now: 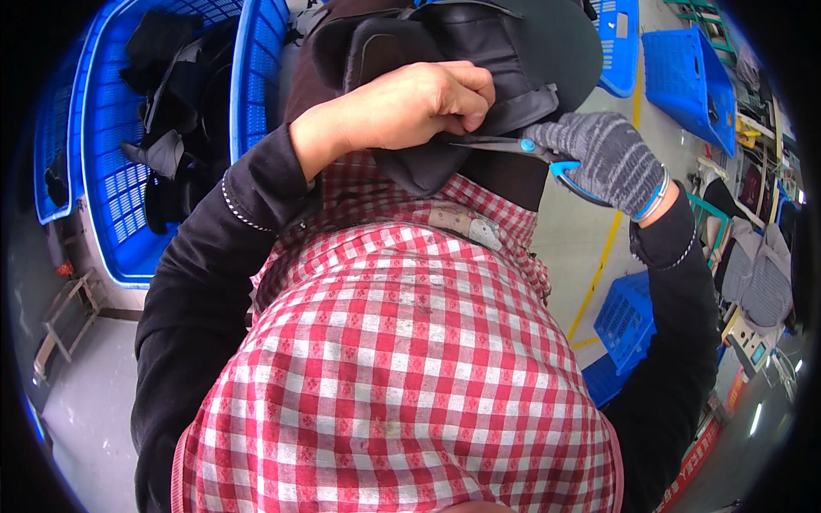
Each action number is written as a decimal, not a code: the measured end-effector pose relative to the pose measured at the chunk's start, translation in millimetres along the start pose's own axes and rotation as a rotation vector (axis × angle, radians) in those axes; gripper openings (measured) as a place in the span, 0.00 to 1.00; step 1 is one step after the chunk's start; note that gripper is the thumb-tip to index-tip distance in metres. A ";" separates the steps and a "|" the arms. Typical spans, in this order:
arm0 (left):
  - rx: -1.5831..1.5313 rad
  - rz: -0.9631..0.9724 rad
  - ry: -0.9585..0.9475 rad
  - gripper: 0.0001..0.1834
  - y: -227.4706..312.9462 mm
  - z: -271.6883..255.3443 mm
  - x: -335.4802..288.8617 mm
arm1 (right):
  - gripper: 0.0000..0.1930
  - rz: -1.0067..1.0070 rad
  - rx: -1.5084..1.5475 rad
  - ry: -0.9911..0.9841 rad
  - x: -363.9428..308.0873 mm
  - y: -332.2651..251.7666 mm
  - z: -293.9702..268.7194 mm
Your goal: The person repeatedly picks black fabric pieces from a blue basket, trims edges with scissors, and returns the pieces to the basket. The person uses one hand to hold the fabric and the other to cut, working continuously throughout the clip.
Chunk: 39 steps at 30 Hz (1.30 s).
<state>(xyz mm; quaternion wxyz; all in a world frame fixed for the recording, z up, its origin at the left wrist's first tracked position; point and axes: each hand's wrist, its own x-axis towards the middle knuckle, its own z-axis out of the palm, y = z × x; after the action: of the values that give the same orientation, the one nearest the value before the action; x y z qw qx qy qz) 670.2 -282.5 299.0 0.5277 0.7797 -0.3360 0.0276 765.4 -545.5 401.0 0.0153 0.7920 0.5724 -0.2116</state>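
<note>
A black padded piece (483, 60) lies over the lap, its top cut off. The bare left hand (419, 101) is clamped on it, fingertips partly hidden. The gloved right hand (603, 158) grips scissors (513, 147), blade tips hard to make out. Leftward, a blue basket (115, 224) holds indistinct dark pieces (171, 158).

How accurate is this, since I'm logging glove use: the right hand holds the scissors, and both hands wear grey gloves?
Not quite: the left hand is bare, as the head view shows. Only the right hand wears a grey glove; it does hold the scissors.
</note>
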 end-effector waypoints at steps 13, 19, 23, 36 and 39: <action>0.076 -0.062 -0.003 0.06 6.1 -2.1 -2.0 | 0.18 -0.013 -0.092 -0.014 7.0 -2.7 6.7; 0.041 -0.096 0.000 0.07 -0.4 -0.9 -8.1 | 0.19 -0.085 -0.168 0.033 4.5 5.9 13.7; -0.069 -0.064 0.029 0.06 -0.9 2.1 0.1 | 0.19 -0.097 -0.182 0.030 5.4 3.1 23.8; 0.482 -0.273 0.840 0.25 28.8 -13.3 -45.7 | 0.21 0.354 0.668 0.730 -23.8 22.6 64.5; 0.449 -0.408 0.725 0.19 24.9 -40.7 -50.0 | 0.16 0.307 1.006 0.809 4.1 30.8 42.7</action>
<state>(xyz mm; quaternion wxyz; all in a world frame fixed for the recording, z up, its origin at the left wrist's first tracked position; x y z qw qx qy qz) 630.5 -228.9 317.1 0.4241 0.8647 0.0440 0.2656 781.0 -563.8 354.0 -0.5425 0.7921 0.2452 -0.1344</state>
